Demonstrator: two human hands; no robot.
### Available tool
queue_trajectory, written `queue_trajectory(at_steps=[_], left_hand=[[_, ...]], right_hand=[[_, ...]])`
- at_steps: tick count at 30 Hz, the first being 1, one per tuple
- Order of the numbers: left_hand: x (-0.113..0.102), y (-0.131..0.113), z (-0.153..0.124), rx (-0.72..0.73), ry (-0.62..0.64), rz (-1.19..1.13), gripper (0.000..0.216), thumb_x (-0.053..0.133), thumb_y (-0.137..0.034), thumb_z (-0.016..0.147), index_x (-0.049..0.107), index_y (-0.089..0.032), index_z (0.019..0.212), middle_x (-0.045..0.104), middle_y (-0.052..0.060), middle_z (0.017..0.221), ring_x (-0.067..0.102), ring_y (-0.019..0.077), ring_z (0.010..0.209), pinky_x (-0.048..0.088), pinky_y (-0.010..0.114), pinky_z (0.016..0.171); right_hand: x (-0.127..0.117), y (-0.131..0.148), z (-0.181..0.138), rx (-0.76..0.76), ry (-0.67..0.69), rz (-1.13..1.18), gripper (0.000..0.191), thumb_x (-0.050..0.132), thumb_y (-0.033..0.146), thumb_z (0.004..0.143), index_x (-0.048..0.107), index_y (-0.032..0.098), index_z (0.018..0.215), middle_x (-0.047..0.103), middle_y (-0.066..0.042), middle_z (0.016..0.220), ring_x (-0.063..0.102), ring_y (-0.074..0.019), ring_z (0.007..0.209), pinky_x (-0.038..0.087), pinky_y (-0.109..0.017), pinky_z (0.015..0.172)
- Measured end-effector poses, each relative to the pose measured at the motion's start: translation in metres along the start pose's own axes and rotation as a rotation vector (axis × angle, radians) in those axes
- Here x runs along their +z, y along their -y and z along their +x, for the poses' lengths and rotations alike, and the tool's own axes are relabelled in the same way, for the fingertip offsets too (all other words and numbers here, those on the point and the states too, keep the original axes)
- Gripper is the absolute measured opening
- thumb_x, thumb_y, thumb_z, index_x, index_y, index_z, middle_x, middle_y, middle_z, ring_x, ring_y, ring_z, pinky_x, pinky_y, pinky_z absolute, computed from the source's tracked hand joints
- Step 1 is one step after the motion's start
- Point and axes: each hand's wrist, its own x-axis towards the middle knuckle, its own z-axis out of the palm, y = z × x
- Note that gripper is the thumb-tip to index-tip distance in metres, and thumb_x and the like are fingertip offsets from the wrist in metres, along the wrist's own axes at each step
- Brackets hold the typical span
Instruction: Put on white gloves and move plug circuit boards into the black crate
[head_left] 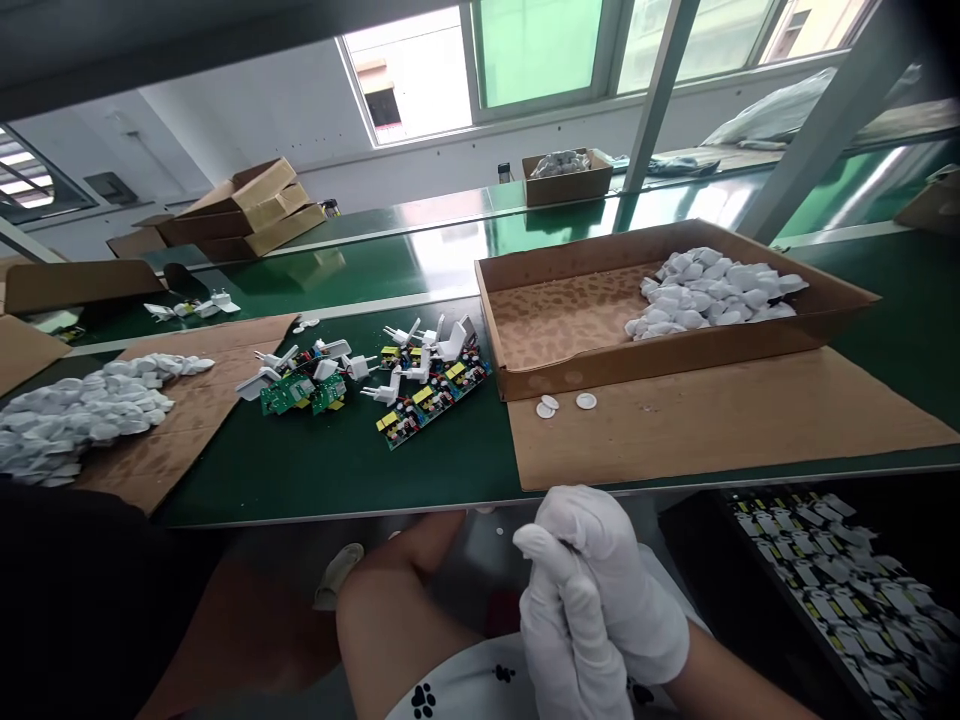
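Note:
In white gloves, my two hands are pressed together over my lap, below the table's front edge. My right hand (619,580) is closed, its fingers curled over and against the other glove. Fingers folded, my left hand (566,625) lies against it on the left. Whatever may be between them is hidden. Just beyond the hands, a brown cardboard sheet (712,420) lies on the green table (300,480). Small white discs (586,401) rest on that sheet, in front of a shallow cardboard box (570,370) with a heap of white plastic pieces (712,290).
Green circuit boards (431,402) with white plug parts (454,342) lie mid-table. More white pieces (90,415) are heaped at left. A dark tray (772,600) of assembled parts stands low at right. Another person's dark clothing (82,600) is close at left.

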Motion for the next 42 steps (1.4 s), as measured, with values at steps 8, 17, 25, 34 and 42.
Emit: queue_trajectory(at_steps=[8,17,25,34,42], left_hand=[[0.008,-0.007,0.011,0.140,0.067,0.095,0.034,0.061,-0.046,0.067,0.068,-0.019,0.085,0.066,0.008,0.089,0.058,0.0250,0.083,0.043,0.034,0.080],[-0.010,-0.014,0.031,-0.073,0.148,-0.384,0.041,0.054,-0.055,0.069,0.068,-0.022,0.088,0.067,0.007,0.091,0.061,0.0174,0.075,0.045,0.030,0.075],[-0.015,-0.014,0.026,0.019,0.113,-0.361,0.051,0.046,-0.061,0.070,0.063,-0.023,0.100,0.062,0.011,0.104,0.058,0.0240,0.088,0.039,0.043,0.087],[-0.012,-0.019,0.020,0.104,0.056,-0.375,0.081,0.050,-0.064,0.066,0.029,-0.023,0.132,0.062,0.012,0.105,0.050,0.0257,0.107,0.032,0.041,0.094],[-0.004,-0.017,0.014,0.210,0.051,-0.389,0.079,0.045,-0.060,0.072,0.016,-0.023,0.136,0.060,0.010,0.111,0.046,0.0273,0.113,0.023,0.046,0.102]], right_hand=[[-0.036,-0.025,0.036,0.360,-0.020,-0.330,0.037,0.041,0.047,0.081,0.056,0.020,0.062,0.058,0.000,0.057,0.049,-0.0111,0.050,0.037,-0.023,0.049],[-0.061,-0.070,0.062,0.446,0.020,-0.848,0.027,0.043,0.040,0.079,0.063,0.022,0.077,0.060,-0.007,0.092,0.057,-0.0208,0.068,0.036,-0.031,0.052],[-0.039,-0.037,0.024,0.308,0.100,-0.155,0.012,0.049,0.029,0.079,0.058,0.021,0.079,0.065,-0.001,0.076,0.060,-0.0141,0.070,0.048,-0.026,0.065],[-0.023,-0.032,0.007,0.114,0.162,-0.123,0.028,0.040,0.020,0.084,0.057,0.021,0.106,0.066,-0.004,0.098,0.062,-0.0153,0.086,0.052,-0.028,0.077],[-0.035,-0.017,-0.003,-0.043,0.473,-0.291,0.061,0.036,0.003,0.073,0.031,0.020,0.131,0.057,-0.008,0.113,0.057,-0.0201,0.096,0.050,-0.036,0.080]])
